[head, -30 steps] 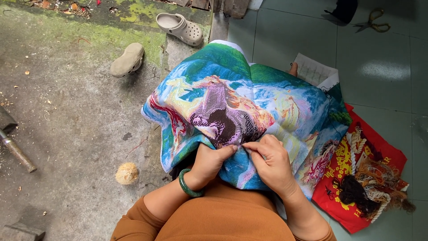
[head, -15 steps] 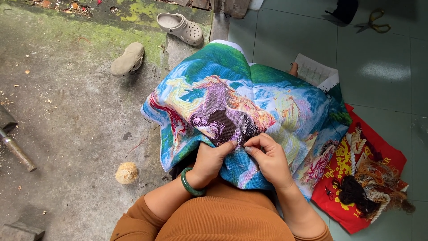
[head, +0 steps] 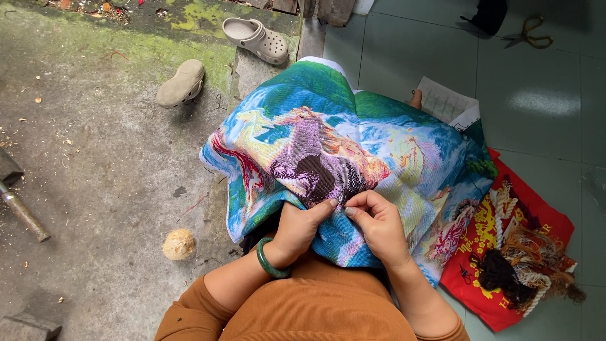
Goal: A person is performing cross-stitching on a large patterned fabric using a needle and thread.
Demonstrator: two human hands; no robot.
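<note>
A large, colourful embroidered cloth (head: pixel 353 139) with horse figures on blue and green lies draped over my lap. My left hand (head: pixel 302 226), with a green bangle on its wrist, grips the cloth's near edge from below, thumb on top. My right hand (head: pixel 377 222) pinches with thumb and fingers at the dark stitched patch beside it; whatever it pinches is too small to see. The two hands nearly touch. My orange sleeves fill the bottom of the view.
A red bag (head: pixel 505 271) with bundles of coloured thread (head: pixel 521 268) lies at my right on green tiles. Scissors (head: pixel 529 33) lie far right. Two beige clogs (head: pixel 255 39) (head: pixel 182 83), a coconut husk (head: pixel 179 244) and a metal pipe (head: pixel 24 216) sit on the concrete at left. A printed paper sheet (head: pixel 445 102) pokes out behind the cloth.
My right hand has shifted slightly toward the left hand on the dark patch, its fingers pinched closer. The cloth and everything around it stay where they were.
</note>
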